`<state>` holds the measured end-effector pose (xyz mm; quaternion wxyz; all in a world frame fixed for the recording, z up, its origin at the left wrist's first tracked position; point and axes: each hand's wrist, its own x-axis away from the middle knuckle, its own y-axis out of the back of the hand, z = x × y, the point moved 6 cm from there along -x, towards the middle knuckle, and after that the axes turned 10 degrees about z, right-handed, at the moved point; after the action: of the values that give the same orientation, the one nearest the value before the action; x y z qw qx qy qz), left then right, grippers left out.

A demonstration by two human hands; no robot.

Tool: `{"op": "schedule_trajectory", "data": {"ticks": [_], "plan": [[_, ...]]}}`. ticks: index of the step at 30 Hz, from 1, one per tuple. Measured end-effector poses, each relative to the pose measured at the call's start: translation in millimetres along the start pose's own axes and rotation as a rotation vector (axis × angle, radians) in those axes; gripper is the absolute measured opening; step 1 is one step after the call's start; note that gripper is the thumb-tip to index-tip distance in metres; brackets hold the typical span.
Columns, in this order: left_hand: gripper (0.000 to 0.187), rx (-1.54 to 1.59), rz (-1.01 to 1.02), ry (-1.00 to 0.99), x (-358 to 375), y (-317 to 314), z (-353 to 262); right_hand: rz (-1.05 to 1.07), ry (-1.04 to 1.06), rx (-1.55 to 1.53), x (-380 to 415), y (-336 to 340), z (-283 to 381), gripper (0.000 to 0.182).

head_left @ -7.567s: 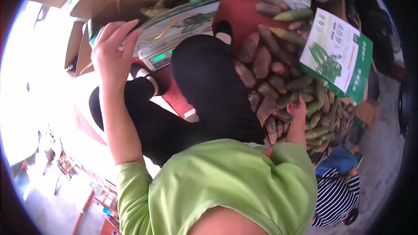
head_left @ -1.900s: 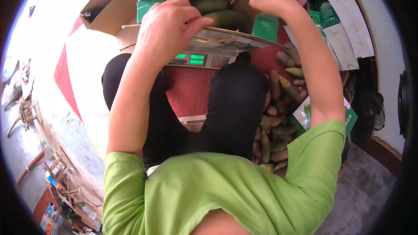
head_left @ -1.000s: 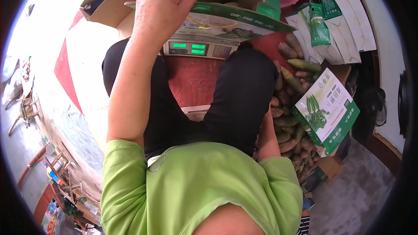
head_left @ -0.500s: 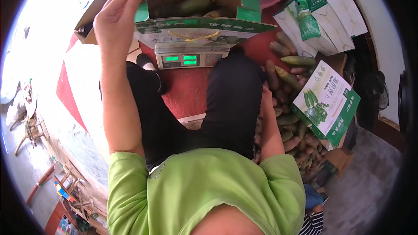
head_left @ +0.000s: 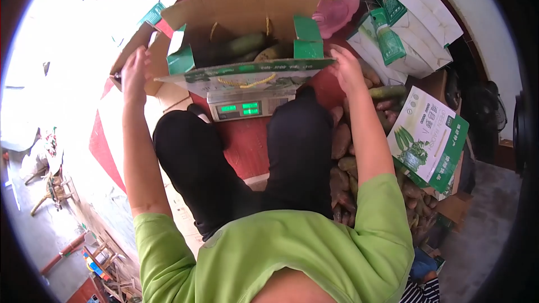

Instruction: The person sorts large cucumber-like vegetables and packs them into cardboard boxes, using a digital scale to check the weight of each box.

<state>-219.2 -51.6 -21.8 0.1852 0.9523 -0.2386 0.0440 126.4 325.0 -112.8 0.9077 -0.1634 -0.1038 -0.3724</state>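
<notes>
An open green-and-white carton [head_left: 247, 74] rests on a digital scale [head_left: 240, 106] with a lit green display. Several long green radishes [head_left: 247, 46] lie inside it. Its printed front flap leans out toward me, with a yellow rope handle [head_left: 247, 83] on it. My right hand [head_left: 345, 68] is at the right end of that flap, its fingertips closed on the corner. On the other side my left hand [head_left: 135, 73] is raised with loosely curled fingers, a little apart from the carton's left end and in front of a brown cardboard box [head_left: 139, 45].
Many radishes [head_left: 341, 177] are piled on the floor at my right. A printed radish carton [head_left: 429, 140] lies over them. White-and-green packages [head_left: 415, 39] and a pink duck-faced plastic item [head_left: 331, 5] stand farther back. Part of another person [head_left: 421, 286] shows at lower right.
My right hand has come up from the radish pile to the carton flap's right end. My left hand has moved off the carton's left corner, lower. The view has shifted, showing more beyond the carton.
</notes>
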Motion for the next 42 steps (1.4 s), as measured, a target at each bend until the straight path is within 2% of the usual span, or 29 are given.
{"op": "schedule_trajectory", "data": {"ticks": [3, 4, 6, 8, 11, 13, 14, 16, 17, 22, 24, 25, 27, 29, 31, 33, 37, 40, 42], "plan": [[0.054, 0.173, 0.136, 0.237, 0.5, -18.7, 51.7, 0.113, 0.011, -0.172, -26.4, -17.8, -11.6, 0.033], [0.057, 0.258, 0.221, 0.292, 2.7, -28.0, 63.6, 0.122, 0.021, -0.176, -29.4, -22.3, -8.7, 0.033], [0.059, 0.199, 0.236, 0.327, 6.8, -43.2, 74.8, 0.05, 0.081, -0.148, -28.4, -25.1, -2.6, 0.032], [0.061, 0.197, 0.255, 0.219, 9.1, -46.4, 65.9, 0.074, 0.071, -0.124, -32.9, -19.9, -3.2, 0.034], [0.058, 0.239, 0.209, 0.189, 6.0, -46.1, 49.6, 0.035, 0.051, -0.085, -40.9, -11.9, -6.2, 0.034], [0.051, 0.255, 0.254, 0.165, 2.5, -49.1, 36.1, 0.009, 0.11, 0.085, -44.9, -10.1, -3.1, 0.034], [0.051, 0.258, 0.254, 0.158, -5.0, -47.5, 46.0, 0.009, 0.117, 0.087, -39.4, -15.9, 5.1, 0.034], [0.048, 0.044, 0.256, 0.112, -25.7, -43.6, 63.7, 0.007, 0.037, 0.127, -30.6, -26.7, 16.9, 0.034], [0.047, 0.043, 0.209, 0.182, -27.8, -41.7, 70.5, -0.016, 0.021, 0.163, -36.5, -21.4, 14.2, 0.034], [0.039, 0.189, 0.153, 0.209, -32.6, -43.8, 79.2, 0.061, -0.101, 0.172, -53.6, -23.6, 11.8, 0.04], [0.033, 0.397, 0.186, 0.255, -35.9, -43.4, 93.8, -0.079, 0.001, 0.329, -69.6, -12.5, 6.8, 0.05], [0.028, 0.487, 0.155, 0.286, -32.9, -41.8, 96.5, -0.068, -0.004, 0.326, -70.4, -20.5, 10.6, 0.058], [0.029, 0.518, 0.159, 0.277, -34.7, -27.3, 113.6, -0.061, -0.043, 0.367, -69.8, -35.5, 18.2, 0.059], [0.029, 0.599, 0.153, 0.261, -24.9, -11.1, 119.6, -0.054, -0.078, 0.407, -62.6, -63.6, 38.6, 0.061], [0.027, 0.605, 0.093, 0.248, -11.3, 15.3, 125.1, 0.065, -0.157, 0.432, -54.0, -106.1, 48.6, 0.062], [0.026, 0.605, 0.042, 0.242, 7.5, 46.4, 136.9, 0.104, -0.08, 0.455, -50.3, -148.0, 54.2, 0.061], [0.028, 0.689, -0.045, 0.212, 69.1, 133.4, 171.9, 0.275, 0.087, 0.565, -58.1, -233.8, 34.6, 0.059], [0.033, 0.746, -0.083, 0.183, 137.9, 190.2, 188.4, 0.262, 0.193, 0.603, -40.5, -306.8, 8.6, 0.054], [0.032, 0.8, -0.154, 0.161, 189.8, 226.7, 209.6, 0.381, 0.073, 0.479, -16.5, -354.2, -14.2, 0.051]]}}
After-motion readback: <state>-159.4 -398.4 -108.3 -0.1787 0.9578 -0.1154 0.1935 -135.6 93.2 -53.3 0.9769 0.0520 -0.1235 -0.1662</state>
